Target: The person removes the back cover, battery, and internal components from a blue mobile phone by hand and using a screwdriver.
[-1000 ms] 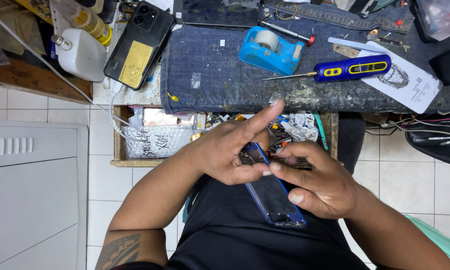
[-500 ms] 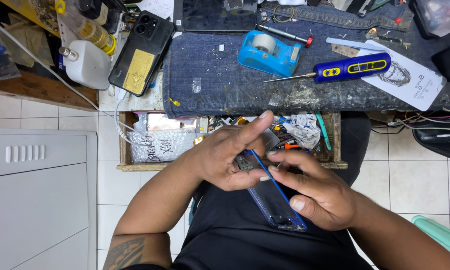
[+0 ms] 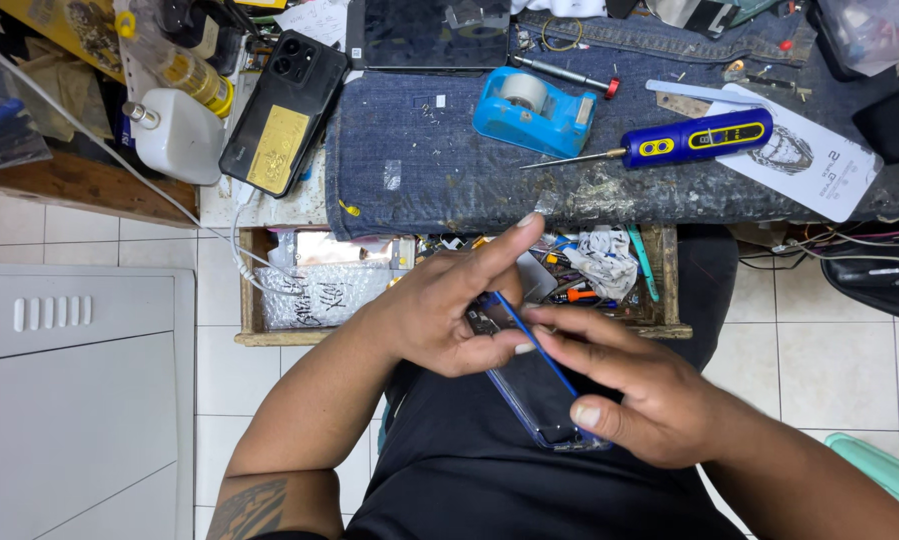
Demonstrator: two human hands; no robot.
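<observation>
Phone [image 3: 529, 385], blue-edged with a dark back, lies tilted over your lap, just below the open drawer [image 3: 269, 335] of the bench. Your right hand [image 3: 639, 400] cradles its lower end: thumb laid along the near edge, fingers curled under and around the body, forefinger stretched along the upper side. Your left hand [image 3: 449, 315] rests on the phone's upper end; its thumb presses down on the top corner while the forefinger sticks out straight toward the bench and the other fingers fold loosely beneath. Both hands touch the phone and nearly meet at its middle.

Drawer holds bubble wrap, small tools and crumpled paper, too jumbled to sort out. On the denim mat [image 3: 449, 170] above: blue tape dispenser [image 3: 531, 108] near the centre, blue and yellow electric screwdriver [image 3: 684, 140] just to its right, tip pointing at the dispenser. A second phone [image 3: 284, 110], black with a gold sticker, lies face down at the mat's left edge, beside a white squeeze bottle [image 3: 174, 135]. A white printed card [image 3: 809, 160] sits under the screwdriver's handle end.
</observation>
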